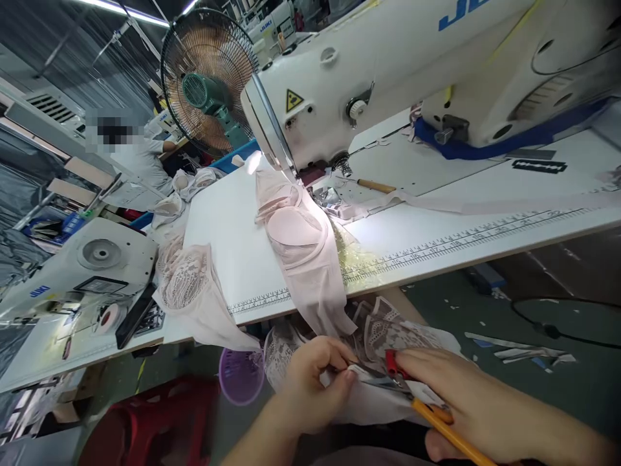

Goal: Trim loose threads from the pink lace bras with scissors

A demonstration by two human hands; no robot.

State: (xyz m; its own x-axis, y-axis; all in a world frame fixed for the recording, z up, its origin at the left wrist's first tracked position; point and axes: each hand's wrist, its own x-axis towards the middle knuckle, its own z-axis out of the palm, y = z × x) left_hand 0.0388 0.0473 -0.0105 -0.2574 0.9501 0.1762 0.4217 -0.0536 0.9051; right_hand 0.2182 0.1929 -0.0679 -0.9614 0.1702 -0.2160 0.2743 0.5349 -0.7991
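My left hand (315, 382) is closed, pinching the edge of a pale lace bra (383, 333) that lies over my lap. My right hand (466, 401) is wrapped round scissors (392, 364) with a red part by the thumb. Their blades point left, at the fabric between my two hands. A long orange-yellow handle (444, 424) also runs under my right palm; I cannot tell whether it belongs to the scissors. Just above my hands, a pale pink bra (297, 226) hangs over the table edge, its far end under the head of the sewing machine (310, 103).
Another lace bra (187, 285) drapes off the table on the left. The white table (228, 246) has a ruler along its front. Beside it stand a second machine (97, 252), a fan (208, 81), a purple basket (241, 378) and a red stool (160, 414). A person (138, 162) sits behind.
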